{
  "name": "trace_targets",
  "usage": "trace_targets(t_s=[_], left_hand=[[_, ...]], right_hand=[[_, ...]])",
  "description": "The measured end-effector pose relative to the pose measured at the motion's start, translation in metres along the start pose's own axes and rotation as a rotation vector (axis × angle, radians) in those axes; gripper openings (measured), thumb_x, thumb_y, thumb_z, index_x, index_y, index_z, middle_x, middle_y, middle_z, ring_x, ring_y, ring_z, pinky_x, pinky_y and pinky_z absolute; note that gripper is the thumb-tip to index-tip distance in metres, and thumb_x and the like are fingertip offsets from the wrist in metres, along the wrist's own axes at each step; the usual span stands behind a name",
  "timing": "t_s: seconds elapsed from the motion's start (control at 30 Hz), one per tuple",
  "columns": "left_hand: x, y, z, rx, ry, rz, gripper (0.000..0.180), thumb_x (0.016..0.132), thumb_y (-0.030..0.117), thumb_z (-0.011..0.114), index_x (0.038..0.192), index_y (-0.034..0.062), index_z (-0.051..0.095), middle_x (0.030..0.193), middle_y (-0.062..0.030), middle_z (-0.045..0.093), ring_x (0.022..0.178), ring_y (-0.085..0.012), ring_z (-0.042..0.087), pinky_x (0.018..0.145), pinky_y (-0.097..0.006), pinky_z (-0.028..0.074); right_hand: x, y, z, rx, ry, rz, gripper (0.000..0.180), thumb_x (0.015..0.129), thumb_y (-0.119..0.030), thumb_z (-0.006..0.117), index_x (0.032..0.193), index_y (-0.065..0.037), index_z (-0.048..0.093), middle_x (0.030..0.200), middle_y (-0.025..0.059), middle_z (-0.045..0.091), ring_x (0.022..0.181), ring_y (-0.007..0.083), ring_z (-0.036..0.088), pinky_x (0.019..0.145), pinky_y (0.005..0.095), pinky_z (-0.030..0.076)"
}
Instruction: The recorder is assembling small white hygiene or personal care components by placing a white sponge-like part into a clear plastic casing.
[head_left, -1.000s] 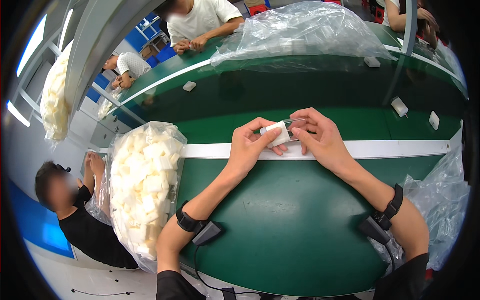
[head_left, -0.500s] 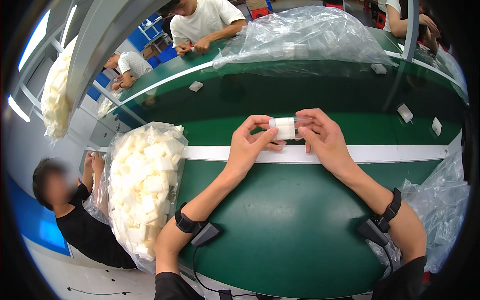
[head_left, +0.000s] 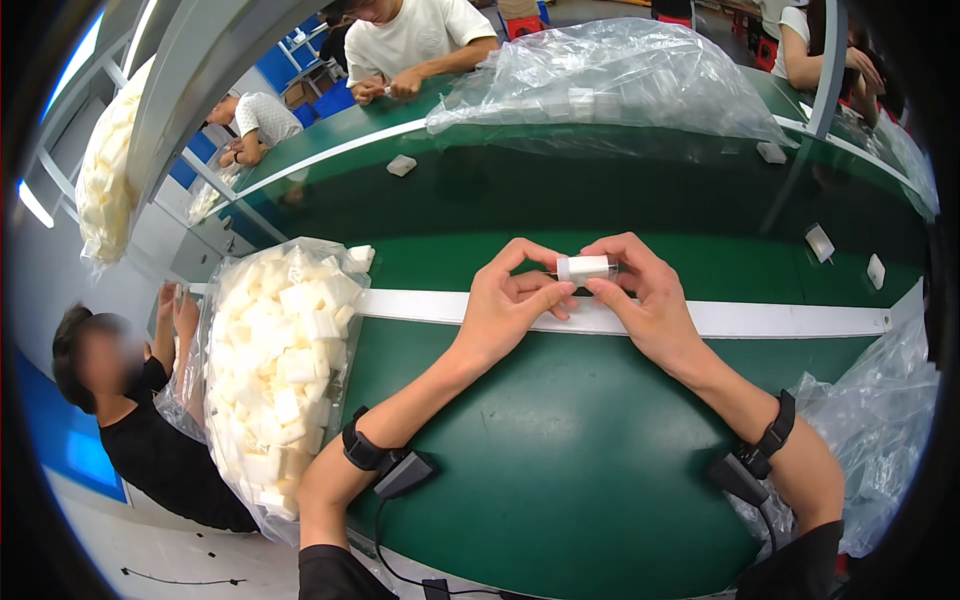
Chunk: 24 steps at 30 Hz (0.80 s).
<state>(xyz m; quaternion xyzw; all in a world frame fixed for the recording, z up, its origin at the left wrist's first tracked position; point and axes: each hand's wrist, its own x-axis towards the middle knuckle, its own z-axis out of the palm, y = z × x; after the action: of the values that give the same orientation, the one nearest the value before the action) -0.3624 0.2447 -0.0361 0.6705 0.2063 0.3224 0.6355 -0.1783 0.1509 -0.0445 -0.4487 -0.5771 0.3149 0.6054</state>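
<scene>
The left hand (head_left: 505, 308) and right hand (head_left: 652, 302) are pinching the ends of a white piece (head_left: 588, 267) near the far edge of the white strip (head_left: 780, 320); its long axis is running left to right, its clear end (head_left: 614, 270) pointing right. On the green surface (head_left: 560, 440), room is extending to the near edge, between a bag of blocks (head_left: 280, 370) and a clear bag (head_left: 865, 430).

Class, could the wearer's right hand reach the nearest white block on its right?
Probably yes: nothing visible stands between the right hand and that white block, though that hand holds a clear-cased piece.
</scene>
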Motion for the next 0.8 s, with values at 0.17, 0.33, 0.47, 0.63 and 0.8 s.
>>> trace_targets(t_s=[0.17,0.33,0.47,0.63,0.8], left_hand=[[0.001,-0.004,-0.002,0.058,-0.007,0.187,0.037,0.088,-0.009,0.068,0.123,-0.0021,0.058,0.132,-0.0106,0.051,0.115,-0.0211,0.061,0.088,-0.031,0.058],[0.001,-0.001,0.000,0.051,-0.003,0.203,0.044,0.084,-0.012,0.071,0.124,-0.0036,0.058,0.132,-0.0123,0.052,0.118,-0.0191,0.058,0.095,-0.031,0.055],[0.001,0.004,-0.003,0.187,0.018,0.242,0.053,0.082,-0.010,0.074,0.132,-0.0033,0.057,0.134,-0.0128,0.052,0.111,-0.0180,0.061,0.087,-0.030,0.057],[0.001,0.000,-0.007,0.231,0.012,0.285,0.054,0.080,-0.009,0.077,0.131,-0.0025,0.060,0.131,-0.0120,0.054,0.101,-0.0153,0.063,0.079,-0.027,0.057],[-0.002,0.005,-0.008,0.188,0.003,0.266,0.050,0.079,-0.006,0.080,0.126,0.0007,0.065,0.125,-0.0091,0.056,0.088,-0.0117,0.064,0.073,-0.024,0.055]], right_hand=[[0.002,0.002,-0.003,-0.039,-0.052,-0.117,0.032,0.090,-0.002,0.068,0.121,-0.002,0.062,0.125,0.0096,0.056,0.111,0.0177,0.060,0.096,0.0340,0.051],[0.001,0.004,-0.001,0.065,-0.033,-0.110,0.041,0.087,-0.002,0.072,0.126,-0.002,0.060,0.130,0.0101,0.052,0.120,0.0198,0.056,0.104,0.0365,0.049],[0.001,0.001,0.002,0.068,-0.007,-0.082,0.046,0.087,-0.002,0.072,0.130,-0.001,0.056,0.130,0.0103,0.052,0.124,0.0222,0.055,0.110,0.0395,0.047],[0.000,-0.002,0.001,0.036,-0.035,-0.088,0.046,0.087,-0.002,0.071,0.131,0.000,0.055,0.128,0.0110,0.054,0.124,0.0240,0.057,0.111,0.0411,0.048],[-0.003,-0.005,0.001,0.065,-0.078,-0.048,0.046,0.088,-0.003,0.072,0.131,0.001,0.056,0.127,0.0124,0.058,0.119,0.0257,0.061,0.108,0.0405,0.050]])
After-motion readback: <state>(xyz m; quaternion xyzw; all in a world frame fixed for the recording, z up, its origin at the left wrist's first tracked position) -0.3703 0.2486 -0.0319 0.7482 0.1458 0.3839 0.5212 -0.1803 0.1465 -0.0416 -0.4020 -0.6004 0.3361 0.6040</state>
